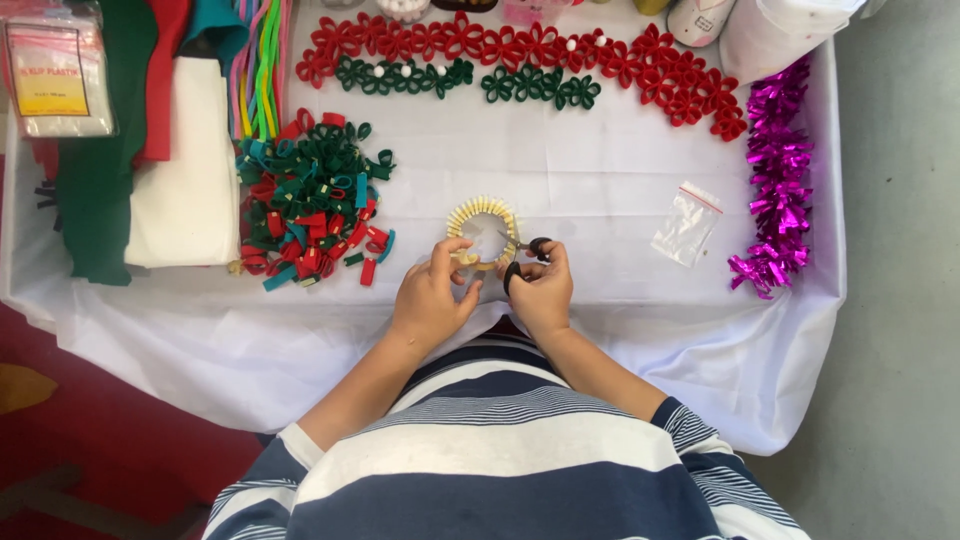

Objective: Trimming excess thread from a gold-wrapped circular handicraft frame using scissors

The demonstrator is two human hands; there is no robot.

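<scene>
That little cream looped ring (483,222) looks feather-light and floppy, so I'd grip it by the rim. The left hand (432,293) pinches its lower edge; the right hand (540,288) is closed around small black-handled scissors (527,250) at the ring. All on a white tablecloth (600,180), near the front edge, with a felt loop pile (310,200) to the left.

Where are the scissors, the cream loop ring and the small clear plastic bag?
scissors (527,256), head view, black handle loops in the right hand.
cream loop ring (484,208), head view, top arc of loops.
small clear plastic bag (685,225), head view, bag's middle.
</scene>
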